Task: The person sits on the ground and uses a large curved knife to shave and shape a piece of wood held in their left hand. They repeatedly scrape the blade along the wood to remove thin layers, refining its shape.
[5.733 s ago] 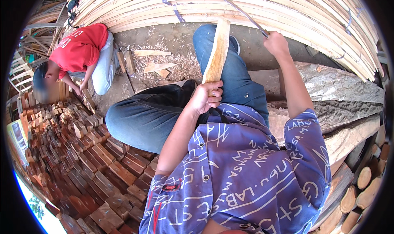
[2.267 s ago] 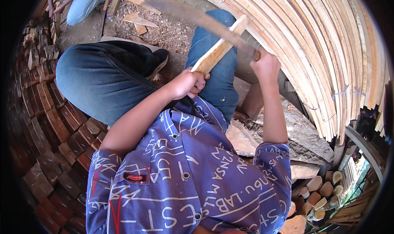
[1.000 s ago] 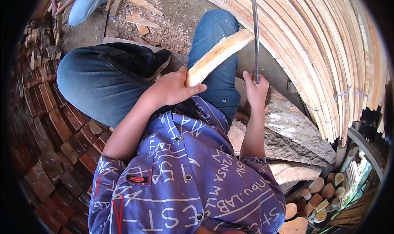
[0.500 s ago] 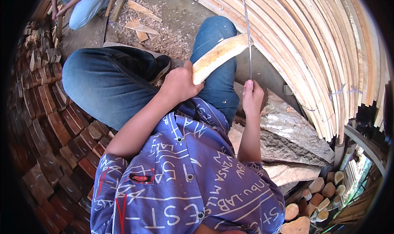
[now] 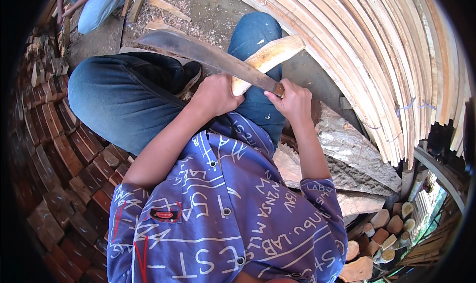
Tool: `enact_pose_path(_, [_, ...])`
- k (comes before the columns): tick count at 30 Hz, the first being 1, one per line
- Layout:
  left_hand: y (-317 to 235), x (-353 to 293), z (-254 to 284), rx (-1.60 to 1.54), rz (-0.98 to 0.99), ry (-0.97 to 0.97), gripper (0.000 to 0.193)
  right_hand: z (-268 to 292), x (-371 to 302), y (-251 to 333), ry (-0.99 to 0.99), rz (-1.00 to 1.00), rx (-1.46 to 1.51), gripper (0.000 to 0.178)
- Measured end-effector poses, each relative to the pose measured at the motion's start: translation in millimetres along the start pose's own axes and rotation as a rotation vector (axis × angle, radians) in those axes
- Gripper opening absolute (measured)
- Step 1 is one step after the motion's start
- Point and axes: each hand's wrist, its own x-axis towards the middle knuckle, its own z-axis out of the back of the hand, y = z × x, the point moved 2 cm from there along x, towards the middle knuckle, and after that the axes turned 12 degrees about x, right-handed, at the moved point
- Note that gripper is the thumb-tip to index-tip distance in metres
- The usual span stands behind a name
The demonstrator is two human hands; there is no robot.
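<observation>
My left hand [image 5: 218, 93] is closed round the near end of a pale, slightly curved piece of wood [image 5: 277, 52], which slants up and to the right over my bent knee. In my right hand [image 5: 292, 102] is the handle of a machete [image 5: 208, 57]. Its long, broad, dark blade points up and to the left and passes over the wood, just beyond my left hand. Whether the blade touches the wood I cannot tell. The fingers of both hands wrap round what they hold.
Long curved wooden strips [image 5: 357, 50], tied in bundles, stand at the right. Rough split wood [image 5: 347, 144] lies by my right arm, with cut logs [image 5: 382, 233] below. Stacked brown blocks [image 5: 69, 154] fill the left. Another person [image 5: 99, 5] sits far left near wood shavings [image 5: 198, 15].
The machete has turned from upright and edge-on to lying flat across the wood, its tip now to the left. My right hand has moved slightly left. The wood has barely shifted.
</observation>
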Motion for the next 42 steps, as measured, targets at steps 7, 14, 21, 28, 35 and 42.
enact_pose_path(7, [-3,-2,5,-0.063,0.042,0.032,0.05,10,-8,-29,-0.05,0.085,-0.107,0.059])
enact_pose_path(14, [4,-7,2,-0.104,0.094,0.085,0.05,59,-37,-100,-0.102,-0.522,-0.165,0.052])
enact_pose_path(21, [-7,-2,0,-0.078,0.074,0.081,0.047,56,-53,-80,-0.197,-0.666,0.038,0.049])
enact_pose_path(28, [-6,0,-1,-0.002,0.06,0.07,0.053,4,-9,10,-0.056,-0.274,0.174,0.05])
enact_pose_path(35, [-2,-3,-1,-0.058,0.075,0.054,0.065,15,8,-10,-0.043,-0.043,-0.035,0.059])
enact_pose_path(42, [-6,-5,5,-0.042,0.094,0.079,0.052,32,-17,-41,-0.1,-0.064,-0.125,0.056])
